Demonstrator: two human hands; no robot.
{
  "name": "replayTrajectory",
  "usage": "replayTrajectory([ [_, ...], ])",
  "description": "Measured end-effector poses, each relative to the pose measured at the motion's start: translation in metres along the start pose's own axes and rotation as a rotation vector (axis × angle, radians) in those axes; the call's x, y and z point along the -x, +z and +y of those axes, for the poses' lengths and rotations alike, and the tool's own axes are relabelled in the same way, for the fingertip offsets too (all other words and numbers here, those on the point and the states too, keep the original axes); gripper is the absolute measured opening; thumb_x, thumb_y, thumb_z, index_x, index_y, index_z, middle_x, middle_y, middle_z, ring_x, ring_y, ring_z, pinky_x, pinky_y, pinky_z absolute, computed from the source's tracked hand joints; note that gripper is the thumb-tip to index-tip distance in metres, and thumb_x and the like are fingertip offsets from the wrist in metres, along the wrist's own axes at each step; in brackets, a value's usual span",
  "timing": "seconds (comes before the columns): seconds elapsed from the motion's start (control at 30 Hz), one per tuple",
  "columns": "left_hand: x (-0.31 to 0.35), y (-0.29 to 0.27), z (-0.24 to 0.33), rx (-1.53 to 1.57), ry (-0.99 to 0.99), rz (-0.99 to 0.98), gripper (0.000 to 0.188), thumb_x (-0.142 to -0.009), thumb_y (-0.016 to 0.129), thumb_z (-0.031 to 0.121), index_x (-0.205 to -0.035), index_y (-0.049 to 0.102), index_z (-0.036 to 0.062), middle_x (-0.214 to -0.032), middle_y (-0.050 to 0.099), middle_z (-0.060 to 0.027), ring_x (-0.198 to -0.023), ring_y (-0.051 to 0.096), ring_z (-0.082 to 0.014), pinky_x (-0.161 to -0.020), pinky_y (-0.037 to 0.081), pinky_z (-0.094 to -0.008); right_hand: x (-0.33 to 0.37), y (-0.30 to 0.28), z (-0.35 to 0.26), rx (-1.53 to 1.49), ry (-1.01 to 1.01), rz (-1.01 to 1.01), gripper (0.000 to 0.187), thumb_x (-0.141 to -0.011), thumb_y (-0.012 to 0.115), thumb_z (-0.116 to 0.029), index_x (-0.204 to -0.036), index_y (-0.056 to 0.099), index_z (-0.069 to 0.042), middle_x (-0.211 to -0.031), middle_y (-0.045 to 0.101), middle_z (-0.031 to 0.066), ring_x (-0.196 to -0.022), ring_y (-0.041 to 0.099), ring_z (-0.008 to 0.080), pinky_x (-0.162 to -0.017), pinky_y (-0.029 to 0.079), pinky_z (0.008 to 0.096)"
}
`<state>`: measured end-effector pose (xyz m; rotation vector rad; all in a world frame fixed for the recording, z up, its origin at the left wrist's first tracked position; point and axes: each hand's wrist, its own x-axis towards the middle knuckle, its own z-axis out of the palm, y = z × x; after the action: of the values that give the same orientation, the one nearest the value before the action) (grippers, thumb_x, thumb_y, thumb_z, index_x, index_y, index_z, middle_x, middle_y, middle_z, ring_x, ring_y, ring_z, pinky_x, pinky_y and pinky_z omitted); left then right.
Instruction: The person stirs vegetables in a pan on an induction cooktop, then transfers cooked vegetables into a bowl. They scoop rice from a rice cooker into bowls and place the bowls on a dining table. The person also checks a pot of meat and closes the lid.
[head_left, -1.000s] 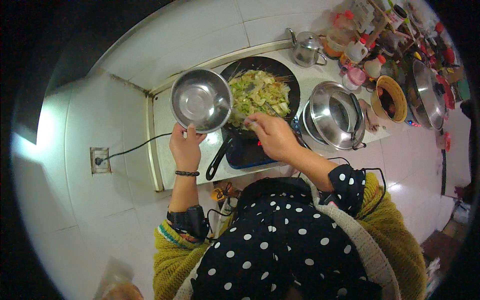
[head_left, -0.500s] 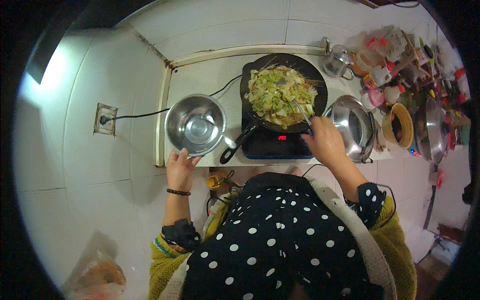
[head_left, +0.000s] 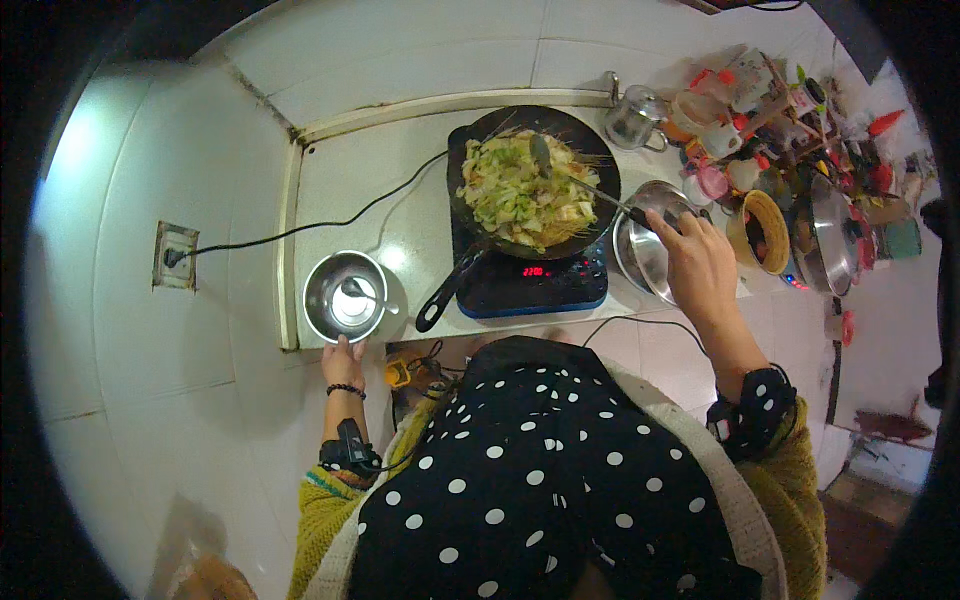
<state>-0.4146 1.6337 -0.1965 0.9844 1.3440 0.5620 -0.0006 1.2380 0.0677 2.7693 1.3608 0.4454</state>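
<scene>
My left hand (head_left: 343, 362) holds the near rim of a small steel bowl (head_left: 318, 300) at the counter's left front. A spoon (head_left: 370, 295) leans inside that bowl, its handle over the right rim. My right hand (head_left: 700, 262) is closed round the black handle end of a long spatula (head_left: 590, 185) with a dark rounded head. The spatula's head is above the food in a black wok (head_left: 507, 122). Chopped pale-green cabbage (head_left: 510, 190) fills the wok, with thin brownish strands at its edges. Beneath the wok stands a black induction cooker (head_left: 530, 290) with a lit red display.
A steel basin (head_left: 640, 265) stands right of the cooker, partly behind my right hand. Behind it are a steel kettle (head_left: 635, 118), a yellowish round container (head_left: 757, 235) and crowded jars. The wok's handle (head_left: 440, 300) points toward me. A black cord (head_left: 330, 222) runs to the wall socket (head_left: 175, 257).
The steel bowl has gone down and left with my left hand, and looks smaller. My right hand has moved right, and the spatula's head has lifted out of the cabbage.
</scene>
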Motion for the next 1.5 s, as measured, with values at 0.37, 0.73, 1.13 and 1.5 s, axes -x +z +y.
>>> replayTrajectory([
  [0.37,0.002,-0.007,0.021,-0.242,0.005,0.063,0.02,-0.105,0.057,0.024,-0.103,0.055,0.0044,-0.089,0.059,-0.0034,-0.08,0.064,-0.0142,-0.064,0.05,-0.025,-0.001,-0.027,0.013,-0.362,0.302,-0.258,0.046,-0.088,0.065,-0.008,-0.133,0.067,-0.017,-0.095,0.071,0.0193,-0.084,0.069,0.0374,-0.08,0.054,0.0456],
  [0.73,0.096,0.13,0.119,-0.807,0.623,-0.793,0.044,-0.094,0.071,0.017,-0.135,0.06,0.007,-0.11,0.073,-0.015,-0.097,0.071,-0.027,-0.084,0.056,-0.0373,0.037,-0.072,-0.024,-0.7,0.27,-0.484,0.038,-0.094,0.062,-0.011,-0.132,0.066,-0.012,-0.091,0.069,0.0256,-0.085,0.069,0.0433,-0.075,0.053,0.0484],
  [1.13,0.097,0.161,0.122,-1.052,0.615,-0.877,0.064,-0.09,0.076,0.017,-0.149,0.051,0.0171,-0.103,0.072,-0.0253,-0.094,0.071,-0.0405,-0.082,0.055,-0.041,0.018,0.006,-0.013,-0.475,0.457,-0.301,0.042,-0.093,0.059,-0.009,-0.135,0.064,-0.011,-0.091,0.069,0.03,-0.088,0.067,0.0471,-0.079,0.053,0.0521],
  [1.5,0.098,0.163,0.119,-1.064,0.518,-0.876,0.068,-0.087,0.078,0.015,-0.149,0.052,0.0189,-0.103,0.071,-0.0265,-0.092,0.072,-0.0366,-0.081,0.055,-0.039,0.016,0.028,-0.02,-0.702,0.534,-0.463,0.033,-0.1,0.055,-0.013,-0.13,0.064,-0.001,-0.105,0.069,0.0295,-0.098,0.068,0.0413,-0.089,0.052,0.0433],
])
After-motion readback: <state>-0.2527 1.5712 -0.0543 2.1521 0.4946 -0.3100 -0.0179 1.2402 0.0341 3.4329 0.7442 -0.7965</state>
